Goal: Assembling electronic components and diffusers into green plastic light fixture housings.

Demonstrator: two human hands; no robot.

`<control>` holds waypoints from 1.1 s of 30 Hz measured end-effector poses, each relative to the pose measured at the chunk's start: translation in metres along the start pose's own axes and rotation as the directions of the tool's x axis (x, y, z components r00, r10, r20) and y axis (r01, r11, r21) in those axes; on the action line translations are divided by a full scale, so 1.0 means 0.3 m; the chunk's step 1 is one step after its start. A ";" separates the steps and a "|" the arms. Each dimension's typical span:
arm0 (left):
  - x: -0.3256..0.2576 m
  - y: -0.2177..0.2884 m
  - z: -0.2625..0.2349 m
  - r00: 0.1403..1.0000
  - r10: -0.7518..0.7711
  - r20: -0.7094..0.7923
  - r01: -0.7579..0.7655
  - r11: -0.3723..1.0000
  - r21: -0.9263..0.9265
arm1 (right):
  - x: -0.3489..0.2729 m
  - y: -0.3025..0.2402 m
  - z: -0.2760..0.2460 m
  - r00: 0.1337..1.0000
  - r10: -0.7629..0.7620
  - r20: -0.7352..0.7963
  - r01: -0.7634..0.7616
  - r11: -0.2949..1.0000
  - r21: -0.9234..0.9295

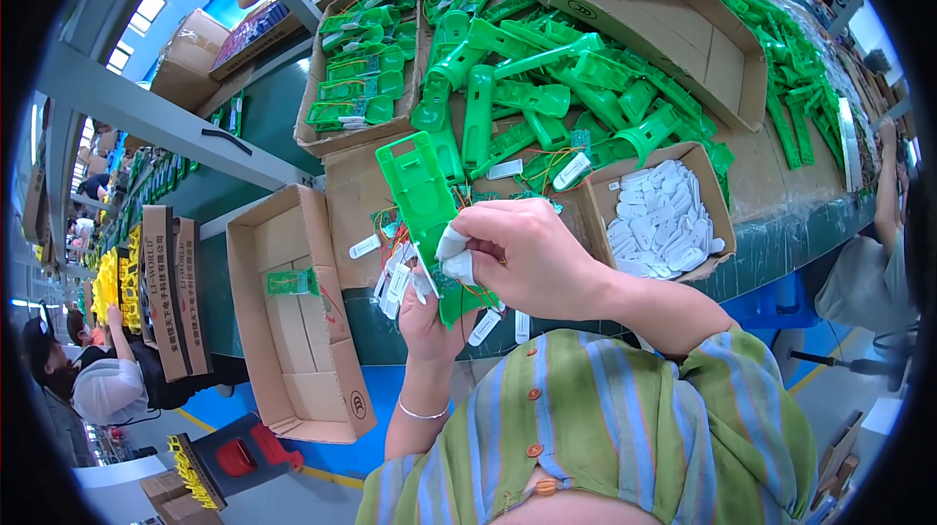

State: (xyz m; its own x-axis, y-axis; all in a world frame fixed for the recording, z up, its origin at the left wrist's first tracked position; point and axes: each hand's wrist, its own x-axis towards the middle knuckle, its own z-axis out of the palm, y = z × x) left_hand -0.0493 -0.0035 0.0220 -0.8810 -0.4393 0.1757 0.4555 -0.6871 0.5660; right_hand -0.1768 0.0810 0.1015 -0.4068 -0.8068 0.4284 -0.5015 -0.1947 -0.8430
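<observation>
My left hand is closed round the lower end of a green plastic housing, held tilted above the table edge. White finger cots cover the thumb and fingertip of my right hand, which pinches at the housing's lower part. Whatever lies between those fingertips is hidden. Below and beside the housing are several white oval plastic pieces with thin wires. Another white piece with red and yellow wires lies farther off, by the pile of green housings.
At the right, a cardboard box holds many white pieces. A long carton at left contains one green circuit board. Farther back, another box holds housings with wired boards. A tilted carton leans over the pile. Metal posts stand at left.
</observation>
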 end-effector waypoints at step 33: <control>-0.040 -0.050 0.033 0.993 -0.014 -0.119 -0.010 0.981 -0.192 | -0.084 -0.031 0.017 0.954 -0.282 0.101 0.294 0.822 -0.488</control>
State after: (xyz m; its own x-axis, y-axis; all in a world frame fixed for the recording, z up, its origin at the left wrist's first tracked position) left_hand -0.0468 0.0178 0.0194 -0.8655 -0.4958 0.0707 0.4801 -0.7811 0.3992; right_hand -0.1581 0.1003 0.0969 -0.1700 -0.7713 0.6134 -0.9043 -0.1253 -0.4082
